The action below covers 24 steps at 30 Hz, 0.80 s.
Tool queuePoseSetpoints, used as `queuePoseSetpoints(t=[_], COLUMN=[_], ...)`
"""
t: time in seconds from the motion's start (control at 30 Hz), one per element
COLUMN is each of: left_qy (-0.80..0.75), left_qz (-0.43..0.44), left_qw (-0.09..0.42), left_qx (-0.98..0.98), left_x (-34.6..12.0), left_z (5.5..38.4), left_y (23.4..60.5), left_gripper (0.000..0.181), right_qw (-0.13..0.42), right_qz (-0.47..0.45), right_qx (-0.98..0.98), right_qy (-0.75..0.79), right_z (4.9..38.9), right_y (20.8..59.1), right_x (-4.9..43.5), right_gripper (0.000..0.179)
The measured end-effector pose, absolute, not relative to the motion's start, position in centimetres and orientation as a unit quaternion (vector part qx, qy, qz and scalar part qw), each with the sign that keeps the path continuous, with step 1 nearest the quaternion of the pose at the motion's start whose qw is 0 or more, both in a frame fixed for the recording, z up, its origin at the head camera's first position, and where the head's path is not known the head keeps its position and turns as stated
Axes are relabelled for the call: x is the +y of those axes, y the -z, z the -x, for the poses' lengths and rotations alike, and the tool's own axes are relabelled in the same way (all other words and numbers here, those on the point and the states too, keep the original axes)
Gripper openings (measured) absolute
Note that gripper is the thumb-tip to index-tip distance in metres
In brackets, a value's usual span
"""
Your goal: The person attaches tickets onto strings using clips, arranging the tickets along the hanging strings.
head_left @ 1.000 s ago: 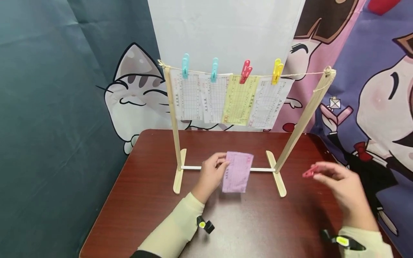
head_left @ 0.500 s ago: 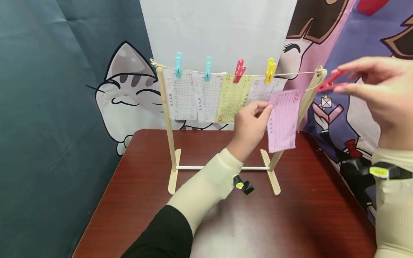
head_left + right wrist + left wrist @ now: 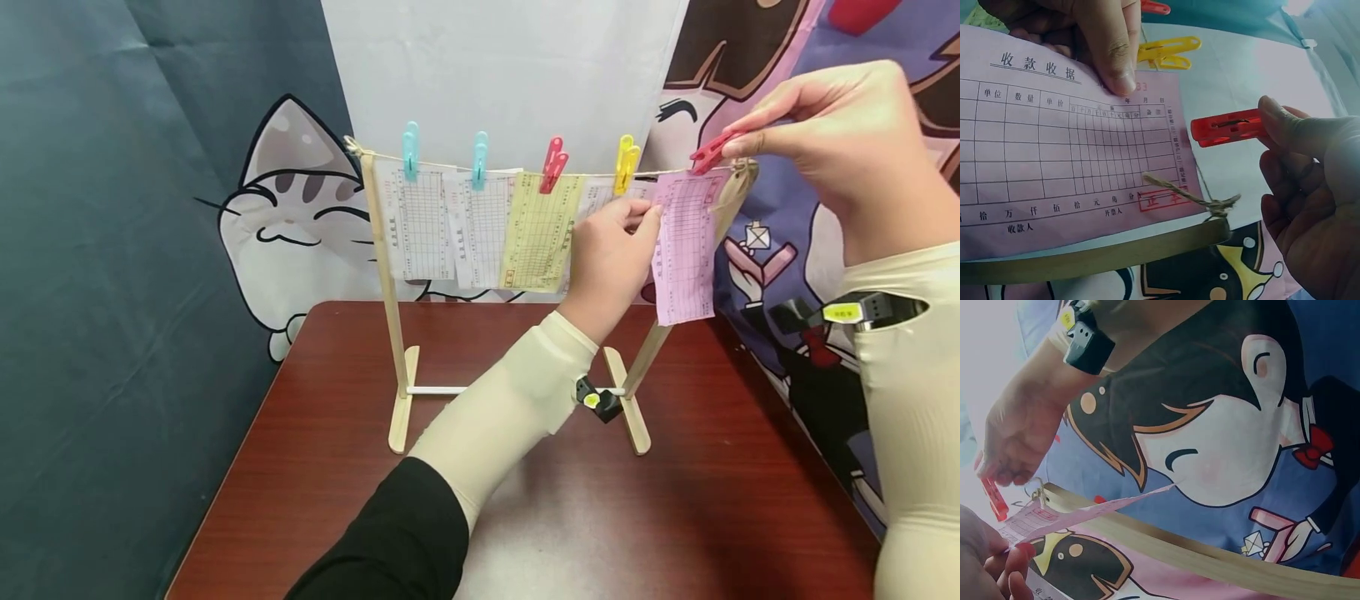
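Observation:
My left hand (image 3: pixel 611 254) pinches a pink receipt slip (image 3: pixel 684 250) by its upper left edge. The slip hangs upright at the right end of the string, its top edge about level with it. Between thumb and fingers, my right hand (image 3: pixel 847 150) holds a red clothespin (image 3: pixel 714 152) right at the slip's top edge. In the right wrist view the clothespin (image 3: pixel 1225 128) points toward the slip (image 3: pixel 1010 150), whose printed grid faces the camera. The left wrist view shows the slip (image 3: pixel 1066 515) almost edge-on, with the clothespin (image 3: pixel 996 503) above it.
A string (image 3: pixel 450 164) spans two wooden posts (image 3: pixel 386 275) on a brown table (image 3: pixel 322 467). From it hang two white slips (image 3: pixel 416 225), a yellow slip (image 3: pixel 543 233) and another white slip partly behind my left hand. Blue, red and yellow clothespins (image 3: pixel 625 167) grip them.
Both hands have risen from over the table to the string's right end, bringing the pink slip and red clothespin. The clothespin was squeezed wide half a second ago and now looks closed up.

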<state>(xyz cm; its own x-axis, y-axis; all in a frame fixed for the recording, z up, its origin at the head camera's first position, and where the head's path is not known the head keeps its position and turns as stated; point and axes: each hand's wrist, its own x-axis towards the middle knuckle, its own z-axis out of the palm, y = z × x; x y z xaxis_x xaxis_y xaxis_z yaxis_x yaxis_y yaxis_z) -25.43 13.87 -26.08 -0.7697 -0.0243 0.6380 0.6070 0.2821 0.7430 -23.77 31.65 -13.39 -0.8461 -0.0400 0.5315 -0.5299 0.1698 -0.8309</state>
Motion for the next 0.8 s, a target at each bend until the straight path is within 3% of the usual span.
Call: queuePoseSetpoints(t=[0.47,0.63,0.8], left_qy=[0.557,0.557,0.563], left_qz=[0.195,0.203,0.199], left_qw=[0.280,0.285,0.264], left_qx=[-0.757,-0.754,-0.757], left_x=[14.8,15.0,14.8], left_z=[25.8,26.1,25.9], left_y=[25.7,25.9,26.1], left_gripper=[0.015,0.013,0.018], right_qw=[0.152,0.144,0.158], right_qz=[-0.158,-0.168,-0.145], right_qx=[-0.827,-0.865,-0.895], right_qy=[-0.517,-0.450,-0.390], right_z=[25.1,24.7,24.4], right_y=[13.6,14.0,14.1], right_x=[32.5,32.9,33.1], right_gripper=[0.025,0.032,0.050])
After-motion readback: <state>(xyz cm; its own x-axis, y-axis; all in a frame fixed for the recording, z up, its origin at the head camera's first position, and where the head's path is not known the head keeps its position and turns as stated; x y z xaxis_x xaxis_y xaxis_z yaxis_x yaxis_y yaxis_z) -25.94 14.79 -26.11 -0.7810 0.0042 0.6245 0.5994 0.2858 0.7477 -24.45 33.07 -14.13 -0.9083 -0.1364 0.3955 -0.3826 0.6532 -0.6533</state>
